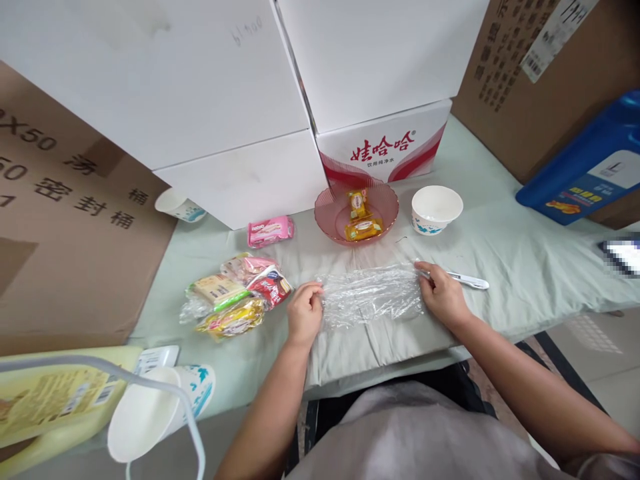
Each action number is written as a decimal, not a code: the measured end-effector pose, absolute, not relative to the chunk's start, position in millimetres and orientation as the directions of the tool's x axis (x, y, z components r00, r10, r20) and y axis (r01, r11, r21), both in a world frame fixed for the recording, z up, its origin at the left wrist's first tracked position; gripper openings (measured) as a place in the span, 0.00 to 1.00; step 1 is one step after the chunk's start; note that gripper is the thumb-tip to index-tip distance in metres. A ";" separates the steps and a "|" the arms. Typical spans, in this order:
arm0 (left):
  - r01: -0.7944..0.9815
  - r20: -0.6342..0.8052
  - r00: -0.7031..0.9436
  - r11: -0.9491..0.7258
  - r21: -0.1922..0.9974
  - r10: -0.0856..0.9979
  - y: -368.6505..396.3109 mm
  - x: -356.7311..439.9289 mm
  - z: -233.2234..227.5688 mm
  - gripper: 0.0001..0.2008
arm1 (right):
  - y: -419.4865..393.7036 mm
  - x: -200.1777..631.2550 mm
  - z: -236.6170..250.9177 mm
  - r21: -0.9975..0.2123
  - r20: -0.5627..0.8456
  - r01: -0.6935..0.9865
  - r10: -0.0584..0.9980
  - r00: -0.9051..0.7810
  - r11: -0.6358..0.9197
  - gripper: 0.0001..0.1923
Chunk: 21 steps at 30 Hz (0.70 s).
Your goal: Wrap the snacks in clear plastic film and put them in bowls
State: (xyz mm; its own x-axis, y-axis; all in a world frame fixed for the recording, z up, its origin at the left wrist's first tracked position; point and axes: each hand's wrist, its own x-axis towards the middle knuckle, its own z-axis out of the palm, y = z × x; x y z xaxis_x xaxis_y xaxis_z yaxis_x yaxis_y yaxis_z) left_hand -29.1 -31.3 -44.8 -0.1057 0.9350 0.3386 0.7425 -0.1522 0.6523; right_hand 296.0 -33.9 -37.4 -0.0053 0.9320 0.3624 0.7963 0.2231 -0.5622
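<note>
A crinkled clear plastic bag [371, 297] lies stretched out flat on the green cloth in front of me. My left hand [305, 312] pinches its left end, fingers closed. At the opposite end, my right hand [443, 293] grips the bag's edge between thumb and fingers. A white pen [470, 280] pokes out beyond my right hand, lying on the cloth. Just past the bag stands a pink clear bowl [327, 217] with yellow-wrapped snacks [363, 229] in it. Left of my left hand is a pile of packaged snacks [235, 293].
A pink snack packet [271, 231] sits near the white boxes [250, 180] at the back. A paper cup [437, 210] stands right of the bowl. Farther right are a blue bottle [585, 173] and a phone [623, 257]. Another paper cup [160, 407] is at lower left.
</note>
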 end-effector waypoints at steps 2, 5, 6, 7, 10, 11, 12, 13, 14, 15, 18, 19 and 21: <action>0.746 0.346 -0.089 -0.168 0.644 0.934 -30.6 -29.1 -43.6 0.13 | -35.2 295.8 -35.4 -0.573 0.338 0.796 0.941 0.014 0.194 0.18; 0.744 0.354 -0.124 -0.150 0.652 0.927 -29.8 -29.3 -43.0 0.16 | -36.7 295.7 -34.2 -0.580 0.332 0.797 0.943 0.040 0.170 0.21; 0.745 0.356 -0.139 -0.140 0.653 0.924 -29.5 -29.4 -43.2 0.16 | -37.0 295.7 -34.2 -0.580 0.334 0.797 0.941 0.045 0.167 0.22; 0.745 0.356 -0.154 -0.129 0.655 0.922 -29.3 -29.6 -43.7 0.17 | -37.2 295.6 -34.5 -0.577 0.336 0.800 0.941 0.049 0.165 0.22; 0.737 0.345 -0.201 -0.091 0.670 0.917 -28.9 -29.8 -45.4 0.18 | -36.8 294.5 -35.9 -0.554 0.336 0.817 0.941 0.046 0.158 0.24; 0.730 0.337 -0.215 -0.078 0.679 0.917 -28.9 -29.6 -46.0 0.18 | -36.4 293.9 -36.5 -0.539 0.339 0.827 0.940 0.040 0.159 0.24; 0.720 0.325 -0.230 -0.064 0.691 0.917 -29.1 -29.3 -46.6 0.18 | -36.1 293.4 -37.2 -0.523 0.344 0.837 0.938 0.031 0.164 0.25; 0.705 0.307 -0.243 -0.050 0.708 0.920 -29.3 -28.9 -47.2 0.18 | -35.7 292.8 -37.8 -0.505 0.350 0.846 0.937 0.020 0.171 0.25; 0.683 0.284 -0.255 -0.036 0.730 0.924 -29.7 -28.4 -47.8 0.17 | -35.4 292.4 -38.3 -0.490 0.355 0.853 0.935 0.009 0.179 0.26; 0.655 0.258 -0.265 -0.023 0.755 0.929 -30.1 -28.1 -48.4 0.15 | -35.1 292.1 -38.6 -0.478 0.360 0.858 0.933 -0.001 0.186 0.26; 0.601 0.220 -0.247 -0.029 0.799 0.944 -31.3 -28.1 -49.6 0.08 | -34.8 291.9 -38.5 -0.463 0.358 0.866 0.934 -0.014 0.190 0.25; 0.606 0.230 -0.224 -0.049 0.794 0.947 -31.5 -28.4 -49.4 0.07 | -34.9 291.9 -38.2 -0.461 0.355 0.867 0.935 -0.014 0.188 0.25; 0.644 0.270 -0.156 -0.110 0.757 0.950 -31.4 -29.3 -47.8 0.09 | -35.0 292.0 -37.5 -0.460 0.351 0.868 0.936 -0.016 0.187 0.25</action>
